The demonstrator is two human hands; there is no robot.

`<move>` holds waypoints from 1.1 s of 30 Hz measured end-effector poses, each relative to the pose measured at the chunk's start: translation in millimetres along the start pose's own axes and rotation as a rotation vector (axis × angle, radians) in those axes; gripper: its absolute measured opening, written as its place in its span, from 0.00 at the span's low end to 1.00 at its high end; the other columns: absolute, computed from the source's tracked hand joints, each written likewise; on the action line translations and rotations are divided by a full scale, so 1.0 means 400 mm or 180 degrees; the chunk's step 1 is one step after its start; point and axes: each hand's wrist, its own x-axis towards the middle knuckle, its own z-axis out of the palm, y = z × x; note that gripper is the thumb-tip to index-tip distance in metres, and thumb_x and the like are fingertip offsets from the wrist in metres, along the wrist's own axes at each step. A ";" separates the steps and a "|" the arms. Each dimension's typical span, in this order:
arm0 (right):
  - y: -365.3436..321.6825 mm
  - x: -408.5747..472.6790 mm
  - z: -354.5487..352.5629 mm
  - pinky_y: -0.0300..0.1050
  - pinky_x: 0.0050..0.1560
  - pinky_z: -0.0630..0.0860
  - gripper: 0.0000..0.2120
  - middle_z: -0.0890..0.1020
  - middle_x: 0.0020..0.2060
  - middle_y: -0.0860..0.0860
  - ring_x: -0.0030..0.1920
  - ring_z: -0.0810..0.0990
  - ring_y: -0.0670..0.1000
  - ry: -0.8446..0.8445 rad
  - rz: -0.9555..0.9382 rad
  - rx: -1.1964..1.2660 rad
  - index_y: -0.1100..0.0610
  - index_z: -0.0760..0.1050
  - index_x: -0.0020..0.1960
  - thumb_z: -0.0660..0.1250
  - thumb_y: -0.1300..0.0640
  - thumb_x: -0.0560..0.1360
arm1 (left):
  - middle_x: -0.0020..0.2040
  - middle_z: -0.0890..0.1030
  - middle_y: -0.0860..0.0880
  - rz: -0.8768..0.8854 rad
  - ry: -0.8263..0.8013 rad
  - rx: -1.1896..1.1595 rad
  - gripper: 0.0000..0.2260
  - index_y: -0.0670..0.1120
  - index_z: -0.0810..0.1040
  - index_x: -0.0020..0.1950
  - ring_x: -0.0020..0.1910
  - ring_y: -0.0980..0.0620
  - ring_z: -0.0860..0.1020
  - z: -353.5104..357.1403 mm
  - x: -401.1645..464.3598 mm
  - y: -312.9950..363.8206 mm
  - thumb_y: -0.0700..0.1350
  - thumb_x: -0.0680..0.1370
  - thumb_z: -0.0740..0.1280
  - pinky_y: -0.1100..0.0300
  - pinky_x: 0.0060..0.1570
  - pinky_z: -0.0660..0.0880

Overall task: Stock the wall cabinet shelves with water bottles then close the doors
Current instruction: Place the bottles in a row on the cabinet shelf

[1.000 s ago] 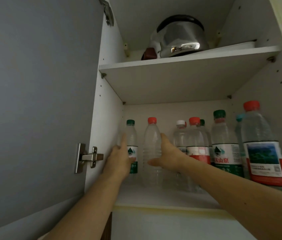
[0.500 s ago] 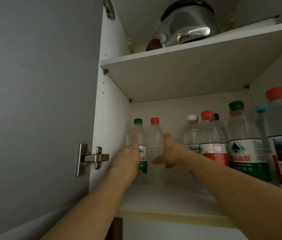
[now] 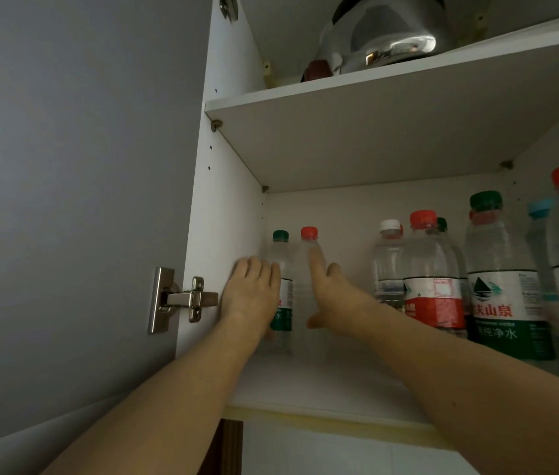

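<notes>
With my fingers straight and held close together, I press my left hand (image 3: 252,296) flat against the green-capped bottle (image 3: 282,289) at the far left of the lower shelf (image 3: 322,382), while my right hand (image 3: 331,296) lays extended fingers along the red-capped bottle (image 3: 308,265) just beside it, thumb dropped low. Neither hand curls round anything; both push. The two bottles stand upright and touching in the back-left corner, though in this dim light I cannot tell whether the green-capped one meets the cabinet side wall (image 3: 226,234). To the right, past a gap, a cluster of larger bottles (image 3: 432,279) fills the rest of the shelf. The upper shelf (image 3: 408,108) carries a steel pot (image 3: 384,39) and no bottles that I can see. The left door (image 3: 76,200) hangs wide on its hinge (image 3: 182,299). Doing this well, I judge, means pushing low on the bodies rather than near the caps, so the light bottles slide back without tipping, then drawing both hands straight out, clear of the neighbours, before reaching for the doors.
</notes>
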 end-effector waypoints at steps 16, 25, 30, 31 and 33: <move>0.044 0.070 0.016 0.56 0.64 0.76 0.52 0.59 0.75 0.61 0.72 0.65 0.61 0.0220 -0.0477 -0.1814 0.57 0.51 0.78 0.78 0.41 0.68 | 0.81 0.38 0.33 -0.0099 -0.0496 0.0766 0.57 0.39 0.30 0.79 0.80 0.31 0.38 0.072 0.083 0.044 0.76 0.74 0.57 0.31 0.73 0.35; 0.050 0.067 0.050 0.61 0.69 0.69 0.55 0.58 0.76 0.65 0.77 0.58 0.65 0.0341 -0.0373 -0.2236 0.59 0.41 0.81 0.72 0.37 0.73 | 0.81 0.38 0.33 -0.0146 -0.0451 0.0689 0.57 0.39 0.31 0.80 0.79 0.31 0.39 0.067 0.076 0.045 0.76 0.74 0.58 0.32 0.74 0.35; 0.041 0.052 0.038 0.65 0.78 0.53 0.54 0.49 0.80 0.65 0.80 0.48 0.65 0.0341 -0.0319 -0.2385 0.59 0.39 0.82 0.70 0.37 0.75 | 0.82 0.42 0.34 -0.0118 -0.0425 0.0461 0.51 0.40 0.35 0.81 0.80 0.31 0.41 0.038 0.057 0.039 0.71 0.77 0.59 0.32 0.73 0.34; 0.036 0.043 0.029 0.64 0.79 0.51 0.52 0.47 0.81 0.65 0.81 0.46 0.65 0.0389 -0.0340 -0.2405 0.60 0.39 0.82 0.69 0.38 0.76 | 0.82 0.44 0.34 -0.0108 -0.0380 0.0365 0.49 0.40 0.38 0.82 0.80 0.31 0.43 0.029 0.050 0.034 0.69 0.78 0.59 0.32 0.74 0.35; 0.023 0.022 0.003 0.64 0.80 0.49 0.48 0.45 0.81 0.65 0.81 0.44 0.64 0.0605 -0.0448 -0.2396 0.60 0.41 0.82 0.69 0.45 0.78 | 0.82 0.48 0.36 -0.0110 -0.0225 0.0114 0.42 0.41 0.44 0.83 0.80 0.33 0.46 0.011 0.033 0.024 0.64 0.81 0.59 0.32 0.75 0.37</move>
